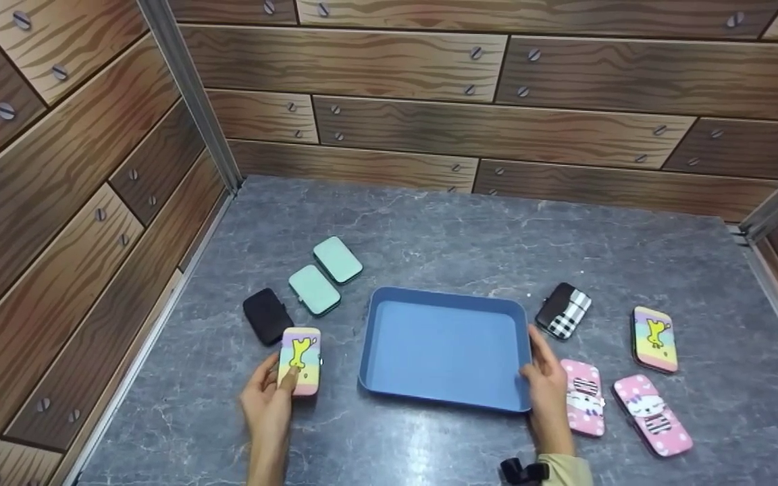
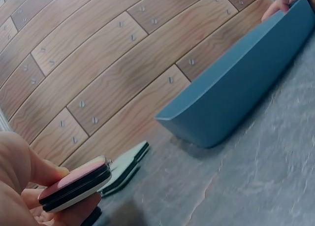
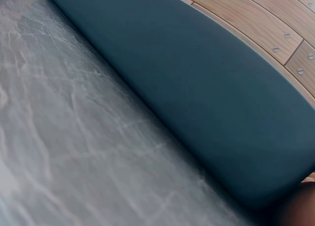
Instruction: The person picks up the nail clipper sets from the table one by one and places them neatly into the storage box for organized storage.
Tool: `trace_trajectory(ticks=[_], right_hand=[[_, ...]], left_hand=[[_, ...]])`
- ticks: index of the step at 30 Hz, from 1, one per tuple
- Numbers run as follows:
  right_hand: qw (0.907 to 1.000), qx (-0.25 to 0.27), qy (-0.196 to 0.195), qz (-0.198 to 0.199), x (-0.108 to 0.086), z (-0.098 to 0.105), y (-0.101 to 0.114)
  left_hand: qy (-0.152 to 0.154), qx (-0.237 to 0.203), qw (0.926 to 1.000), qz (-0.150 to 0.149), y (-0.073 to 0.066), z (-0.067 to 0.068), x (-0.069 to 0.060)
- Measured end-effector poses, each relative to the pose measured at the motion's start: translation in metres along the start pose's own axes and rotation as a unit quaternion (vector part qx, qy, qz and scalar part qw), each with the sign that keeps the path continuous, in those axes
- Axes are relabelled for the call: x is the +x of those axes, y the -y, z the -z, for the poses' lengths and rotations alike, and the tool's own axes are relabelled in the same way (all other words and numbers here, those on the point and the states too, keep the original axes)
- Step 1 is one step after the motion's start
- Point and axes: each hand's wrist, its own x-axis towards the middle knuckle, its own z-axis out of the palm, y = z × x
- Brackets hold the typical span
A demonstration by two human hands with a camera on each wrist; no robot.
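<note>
Just left of the blue tray (image 1: 446, 351), the left hand (image 1: 269, 401) pinches a pastel case (image 1: 300, 354), thumb and fingers parted by its thickness; the right hand (image 1: 548, 398) grips the tray's right wall. Grey marbled table (image 1: 443, 229), plank-patterned walls (image 1: 389, 67) around it. Lying about: two mint cases (image 1: 315, 290), two pink cases (image 1: 652, 415), one black case (image 1: 267, 316), one checked case (image 1: 564, 311), a second pastel case (image 1: 655, 339).

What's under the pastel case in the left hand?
Fingers of the left hand show beneath the pastel case in the left wrist view, covering part of its underside. From the head view, case and hand hide the tabletop beneath; I can't tell what's there.
</note>
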Motion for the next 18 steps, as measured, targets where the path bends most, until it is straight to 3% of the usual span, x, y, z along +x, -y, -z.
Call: trace_trajectory(ticks=[18], right_hand=[[0.9998, 0.014, 0.004, 0.012, 0.000, -0.001, 0.000]], left_hand=[[0.036, -0.043, 0.9981, -0.027, -0.009, -0.030, -0.019]])
